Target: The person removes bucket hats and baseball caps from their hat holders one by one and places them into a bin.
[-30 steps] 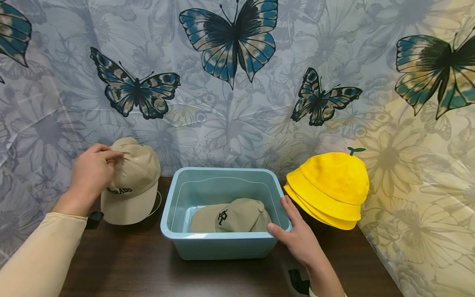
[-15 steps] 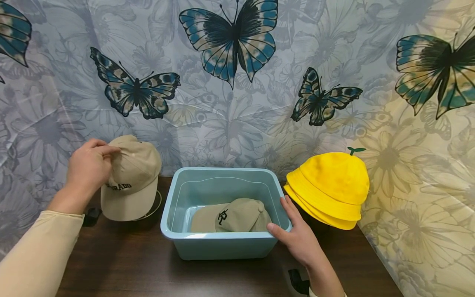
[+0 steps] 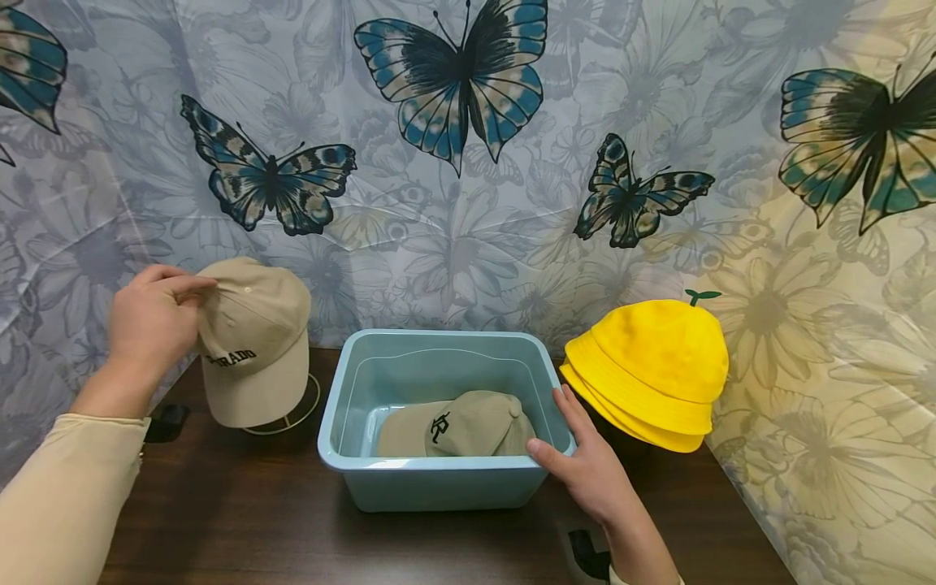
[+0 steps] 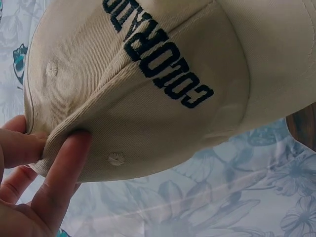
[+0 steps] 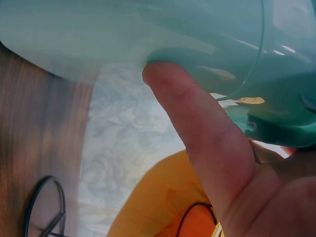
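Note:
My left hand (image 3: 157, 317) pinches the crown of a beige baseball cap (image 3: 256, 325) at the left. The left wrist view shows a fold of its cloth between thumb and fingers, beside dark "COLORAD" lettering (image 4: 153, 54). The brim points down, close over a thin wire ring (image 3: 310, 402). My right hand (image 3: 592, 467) holds the right front corner of a light blue plastic tub (image 3: 439, 487). Its outstretched finger (image 5: 197, 118) lies against the tub in the right wrist view. Inside the tub rests an olive-beige cap (image 3: 475, 426) with a dark monogram, brim to the left.
Stacked yellow bucket hats (image 3: 651, 366), the top one with a green sprout (image 3: 702, 296), stand right of the tub. A black wire ring (image 5: 44, 207) shows in the right wrist view. Butterfly-printed cloth (image 3: 461, 260) hangs behind the dark wooden table (image 3: 292, 528).
My left hand has moved left and a little up with the beige cap, so more of the wire ring shows. My right hand and the tub have stayed in place.

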Demonstrator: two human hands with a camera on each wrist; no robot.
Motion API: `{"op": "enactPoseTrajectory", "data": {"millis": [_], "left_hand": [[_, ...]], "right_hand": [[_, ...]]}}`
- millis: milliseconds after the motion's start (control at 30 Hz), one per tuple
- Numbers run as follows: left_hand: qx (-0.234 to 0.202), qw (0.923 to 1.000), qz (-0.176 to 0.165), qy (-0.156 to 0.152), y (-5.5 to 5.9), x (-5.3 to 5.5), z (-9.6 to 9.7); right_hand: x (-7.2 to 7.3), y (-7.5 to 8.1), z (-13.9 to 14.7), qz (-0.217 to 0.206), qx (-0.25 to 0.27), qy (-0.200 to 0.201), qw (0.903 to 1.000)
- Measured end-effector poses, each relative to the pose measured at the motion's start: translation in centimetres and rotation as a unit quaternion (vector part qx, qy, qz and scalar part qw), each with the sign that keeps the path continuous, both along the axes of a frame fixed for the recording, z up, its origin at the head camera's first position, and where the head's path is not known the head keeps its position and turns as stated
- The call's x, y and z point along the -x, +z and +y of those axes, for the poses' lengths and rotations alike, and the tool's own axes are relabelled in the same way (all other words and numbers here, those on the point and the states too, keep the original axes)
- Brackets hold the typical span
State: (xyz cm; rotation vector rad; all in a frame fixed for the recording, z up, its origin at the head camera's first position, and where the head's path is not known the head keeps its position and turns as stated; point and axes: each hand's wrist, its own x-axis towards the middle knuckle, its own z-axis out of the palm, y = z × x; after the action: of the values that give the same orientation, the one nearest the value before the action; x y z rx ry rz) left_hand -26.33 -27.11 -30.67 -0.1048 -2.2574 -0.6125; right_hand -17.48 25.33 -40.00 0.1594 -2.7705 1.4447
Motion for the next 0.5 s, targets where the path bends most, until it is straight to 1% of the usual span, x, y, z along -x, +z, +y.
{"op": "enactPoseTrajectory", "data": {"millis": [133, 233, 433, 500], "left_hand": [[-0.004, 1.0000, 0.009, 0.000, 0.2, -0.1, -0.1], [-0.011, 0.9999, 0.008, 0.006, 0.2, -0.1, -0.2], [-0.034, 0.9991, -0.002, 0.025, 0.3, -0.2, -1.1], [-0.047, 0.9982, -0.013, 0.035, 0.4, -0.4, -1.6]], "right_hand": [[0.0, 0.1, 0.0, -0.002, 0.001, -0.001, 1.0000], [0.0, 0.1, 0.0, -0.002, 0.002, -0.001, 1.0000], [0.0, 0.1, 0.0, 0.001, 0.002, -0.002, 1.0000], [0.0, 0.1, 0.0, 0.001, 0.001, -0.002, 1.0000]]}}
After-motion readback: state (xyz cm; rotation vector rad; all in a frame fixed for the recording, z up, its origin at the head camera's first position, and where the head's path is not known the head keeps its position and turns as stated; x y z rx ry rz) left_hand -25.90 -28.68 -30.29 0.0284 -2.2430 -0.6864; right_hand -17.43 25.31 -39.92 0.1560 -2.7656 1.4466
